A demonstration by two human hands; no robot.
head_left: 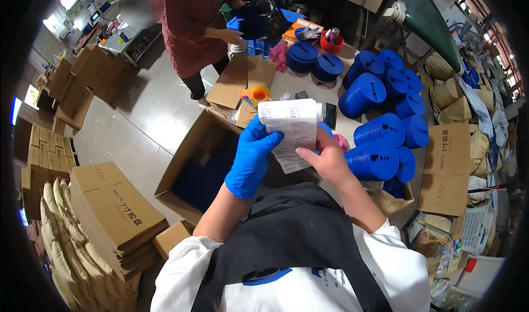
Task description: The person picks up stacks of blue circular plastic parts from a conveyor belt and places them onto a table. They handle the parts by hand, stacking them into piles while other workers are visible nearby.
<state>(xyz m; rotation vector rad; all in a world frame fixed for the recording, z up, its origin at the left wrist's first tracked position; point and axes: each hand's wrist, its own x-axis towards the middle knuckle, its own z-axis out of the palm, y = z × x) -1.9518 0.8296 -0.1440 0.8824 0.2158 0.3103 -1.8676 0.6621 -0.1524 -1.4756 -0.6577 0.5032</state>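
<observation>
A white roll of printed paper labels (292, 123) is held up in front of my chest. My left hand (250, 157), in a blue glove, grips its left side with the fingers curled over the edge. My right hand (326, 156) is bare and pinches the lower right part of the labels, where a strip hangs down. Below the hands lies an open cardboard box (190, 171) with a dark blue inside.
Stacks of blue round lids (380, 130) crowd the table to the right. An orange tape dispenser (257, 94) and a black phone (329, 115) lie behind the labels. Another person in a red top (190, 22) stands at the far side. Flat cartons (113, 213) are piled lower left.
</observation>
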